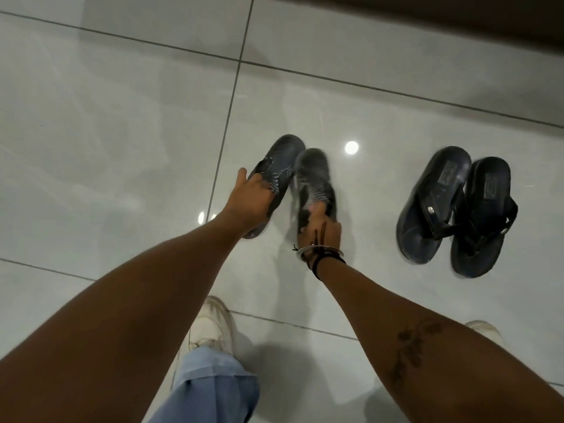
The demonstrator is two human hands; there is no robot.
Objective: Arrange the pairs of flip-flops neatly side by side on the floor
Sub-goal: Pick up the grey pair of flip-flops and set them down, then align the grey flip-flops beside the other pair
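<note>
We look down over two bare forearms at a glossy tiled floor [122,123], where two pairs of flip-flops are being set in order. Our left hand [248,198] holds the left grey flip-flop [276,166] of the middle pair, its grip closed over the strap and the sandal's left edge, thumb pointing away from us. Our right hand [322,228] clasps the near end of the right grey flip-flop [314,180], which is blurred; its grip is wrapped narrowly around that end. The two grey sandals sit close together, their far ends almost touching, the left one slanted toward the right. Whether either sole rests flat on the tiles we cannot tell. Bracelets [320,253] and dark cords circle the right wrist.

To the right, well apart from the grey pair, a black pair of flip-flops [454,209] lies on the floor side by side, the edges touching and the straps overlapping, both angled slightly.

Nearest us, a white shoe [213,325] and a blue trouser leg [210,389] show between the arms.
</note>
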